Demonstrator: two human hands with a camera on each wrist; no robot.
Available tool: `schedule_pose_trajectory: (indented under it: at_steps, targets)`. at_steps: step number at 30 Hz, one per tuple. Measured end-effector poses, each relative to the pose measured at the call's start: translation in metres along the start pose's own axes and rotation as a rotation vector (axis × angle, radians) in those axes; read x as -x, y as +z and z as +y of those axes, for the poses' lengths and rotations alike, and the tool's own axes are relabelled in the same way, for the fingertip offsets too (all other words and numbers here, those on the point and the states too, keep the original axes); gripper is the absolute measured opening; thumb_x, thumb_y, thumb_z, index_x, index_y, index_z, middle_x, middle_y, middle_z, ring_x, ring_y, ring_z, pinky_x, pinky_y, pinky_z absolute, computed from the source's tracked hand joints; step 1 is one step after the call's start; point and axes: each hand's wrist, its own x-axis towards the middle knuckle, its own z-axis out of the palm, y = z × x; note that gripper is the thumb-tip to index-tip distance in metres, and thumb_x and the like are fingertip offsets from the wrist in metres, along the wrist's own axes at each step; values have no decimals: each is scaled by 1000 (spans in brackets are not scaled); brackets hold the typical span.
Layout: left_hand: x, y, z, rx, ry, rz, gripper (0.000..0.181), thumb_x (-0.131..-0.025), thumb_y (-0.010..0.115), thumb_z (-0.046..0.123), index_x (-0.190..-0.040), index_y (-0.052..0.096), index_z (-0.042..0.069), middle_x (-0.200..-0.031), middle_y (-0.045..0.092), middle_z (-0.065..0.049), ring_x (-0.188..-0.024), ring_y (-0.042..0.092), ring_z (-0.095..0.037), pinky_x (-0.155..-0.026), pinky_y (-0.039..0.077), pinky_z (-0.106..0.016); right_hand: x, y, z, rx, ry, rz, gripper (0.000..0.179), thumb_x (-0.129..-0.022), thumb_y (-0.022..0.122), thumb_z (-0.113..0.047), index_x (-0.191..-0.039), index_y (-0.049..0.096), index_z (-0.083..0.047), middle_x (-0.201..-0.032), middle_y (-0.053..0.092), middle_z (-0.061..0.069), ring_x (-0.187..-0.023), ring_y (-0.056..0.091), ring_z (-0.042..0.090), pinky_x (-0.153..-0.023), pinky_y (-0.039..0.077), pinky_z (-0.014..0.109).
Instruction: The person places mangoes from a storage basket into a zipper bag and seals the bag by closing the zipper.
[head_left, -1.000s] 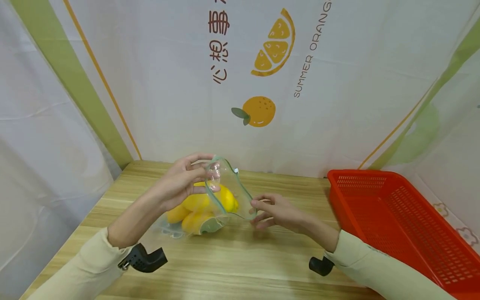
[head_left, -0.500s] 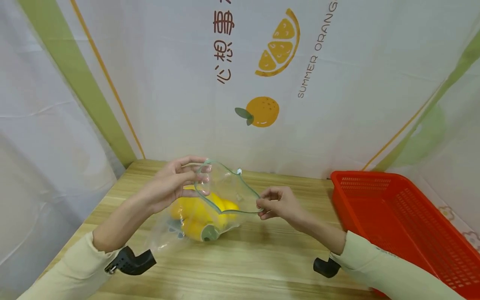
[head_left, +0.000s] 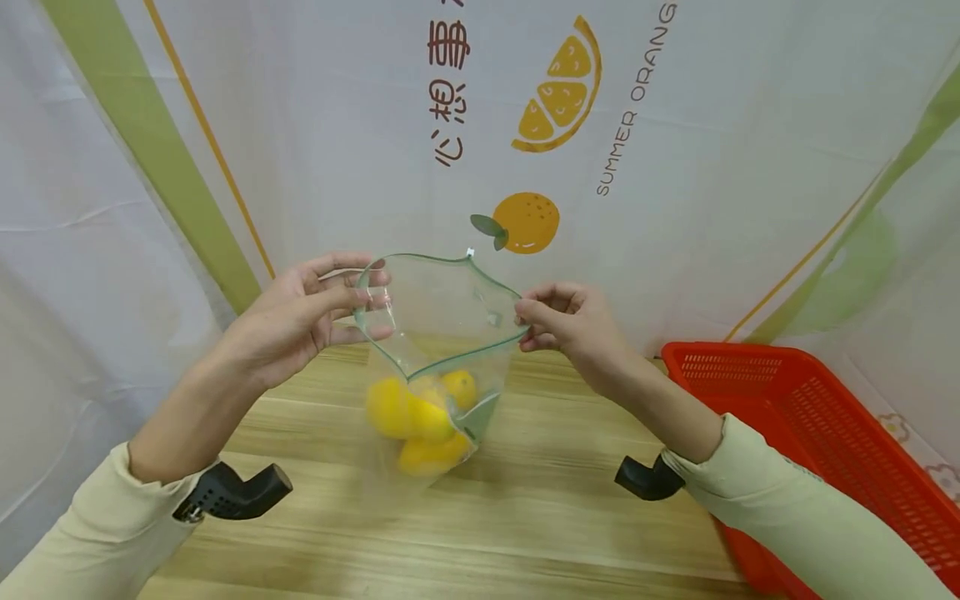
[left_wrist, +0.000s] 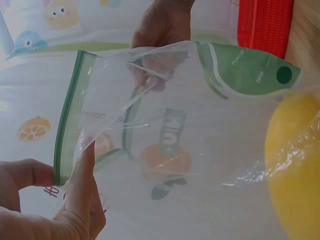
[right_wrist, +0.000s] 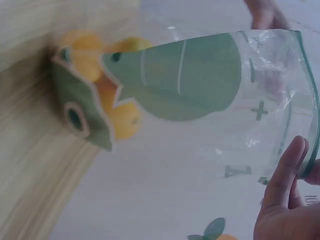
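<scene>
A clear zip bag (head_left: 465,357) with a green zip rim is stretched between my two hands, its mouth spread wide in the head view. Several yellow lemon-like fruits (head_left: 390,408) lie together at its bottom, low over the table. My left hand (head_left: 288,317) grips the left side of the rim, thumb outside and fingers inside the mouth. On the opposite side my right hand (head_left: 577,329) pinches the rim between thumb and fingers. A small white slider (head_left: 470,252) sits at the rim's far side. Green print (right_wrist: 195,85) covers the bag's lower wall in the right wrist view.
A red plastic basket (head_left: 742,348) with slotted walls stands at the right of the wooden table (head_left: 570,542). Behind the table hangs a white curtain (head_left: 337,167) with orange prints. Black wrist mounts (head_left: 240,492) sit on both sleeves.
Both hands have risen and moved apart, lifting the bag's rim and widening its mouth. The bag has turned more upright, and the fruits have gathered at its bottom.
</scene>
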Motion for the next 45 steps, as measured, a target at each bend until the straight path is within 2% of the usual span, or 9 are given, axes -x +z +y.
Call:
schedule_pose_trajectory:
  at_steps: [6, 10, 16, 21, 26, 34, 39, 42, 45]
  targets:
    - [0, -8, 3, -87, 11, 0, 29, -103, 58, 4, -131, 52, -2, -124, 58, -15, -103, 65, -25, -90, 59, -47, 0, 5, -10, 31, -23, -29, 14, -97, 70, -8, -101, 68, 5, -92, 64, 22, -69, 65, 27, -75, 64, 41]
    - [-5, -20, 4, -173, 5, 56, 24, -103, 62, 15, -125, 61, 4, -123, 62, -11, -105, 65, -24, -88, 60, -37, 2, 5, -10, 35, -29, -60, 15, -98, 69, -8, -102, 68, 6, -92, 63, 24, -68, 64, 27, -74, 64, 42]
    - [-31, -26, -7, -274, -52, 88, 45, -106, 58, 25, -146, 45, 8, -143, 47, -14, -130, 47, -26, -112, 40, -39, 2, 6, -9, 56, 9, -105, 14, -96, 70, -7, -103, 68, 5, -95, 64, 27, -70, 65, 28, -78, 63, 44]
    - [-56, -25, -21, -397, -98, -22, 58, -107, 53, 23, -159, 30, 11, -152, 39, -22, -140, 37, -33, -113, 35, -49, 1, 8, -8, 64, 45, -151, 15, -94, 72, -4, -106, 67, 5, -92, 66, 24, -73, 66, 27, -79, 62, 48]
    - [-71, -20, -27, -400, -100, -221, 52, -106, 56, 18, -155, 41, 12, -146, 52, -18, -135, 47, -34, -111, 39, -50, 3, 6, -5, 103, 46, -178, 15, -94, 72, -3, -106, 68, 5, -96, 64, 30, -72, 67, 29, -78, 63, 49]
    - [-72, -8, -28, -398, -78, -447, 57, -108, 50, 10, -160, 33, 23, -156, 42, -6, -134, 48, -33, -110, 42, -54, 13, -12, 4, 175, 49, -184, 16, -94, 71, -1, -108, 67, 6, -97, 65, 28, -75, 68, 29, -74, 63, 46]
    - [-73, -1, -33, -494, -75, -612, 74, -103, 42, -6, -163, 23, 33, -163, 29, 1, -139, 41, -36, -111, 39, -56, 16, -16, 8, 201, 52, -221, 18, -95, 71, -2, -109, 67, 7, -98, 64, 29, -77, 69, 32, -74, 63, 47]
    - [-74, 5, -33, -568, -60, -653, 90, -91, 39, -18, -163, 24, 34, -164, 25, 2, -136, 45, -37, -107, 44, -56, 17, -16, 8, 224, 53, -239, 20, -95, 70, -2, -111, 65, 10, -98, 63, 30, -76, 70, 32, -73, 63, 47]
    - [-79, 12, -32, -663, -32, -601, 85, -94, 49, -13, -162, 26, 32, -159, 35, -4, -129, 53, -34, -105, 46, -55, 17, -15, 9, 242, 52, -254, 19, -95, 70, -2, -110, 66, 9, -99, 64, 29, -76, 70, 32, -72, 63, 48]
